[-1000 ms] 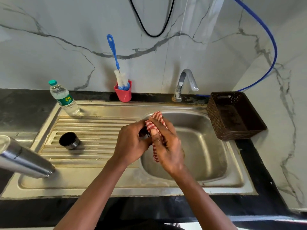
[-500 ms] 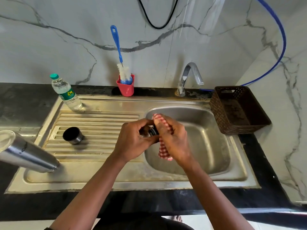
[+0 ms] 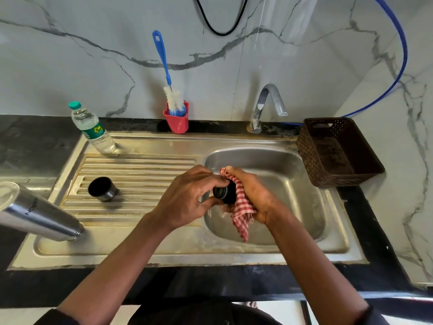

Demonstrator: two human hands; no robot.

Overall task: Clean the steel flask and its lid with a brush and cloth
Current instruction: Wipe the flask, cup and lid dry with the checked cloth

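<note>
Over the left edge of the sink basin, my left hand (image 3: 187, 195) grips a small black flask lid (image 3: 224, 193) by its end. My right hand (image 3: 253, 195) holds a red-and-white checked cloth (image 3: 243, 207) wrapped round the lid's other side. The steel flask (image 3: 35, 214) stands upside down at the drainboard's near left corner. A steel cup-shaped cap (image 3: 102, 189) rests open side up on the drainboard ribs. The blue-handled bottle brush (image 3: 172, 97) stands in a red holder (image 3: 177, 121) at the back wall.
A plastic water bottle (image 3: 92, 129) stands at the drainboard's back left. The tap (image 3: 267, 104) rises behind the basin (image 3: 293, 179). A brown woven basket (image 3: 337, 151) sits on the black counter to the right. A blue hose (image 3: 403, 55) runs along the wall.
The lid has come out from under the cloth and now shows between my hands. The cloth has slid toward my right palm and hangs lower. The view shifted slightly.
</note>
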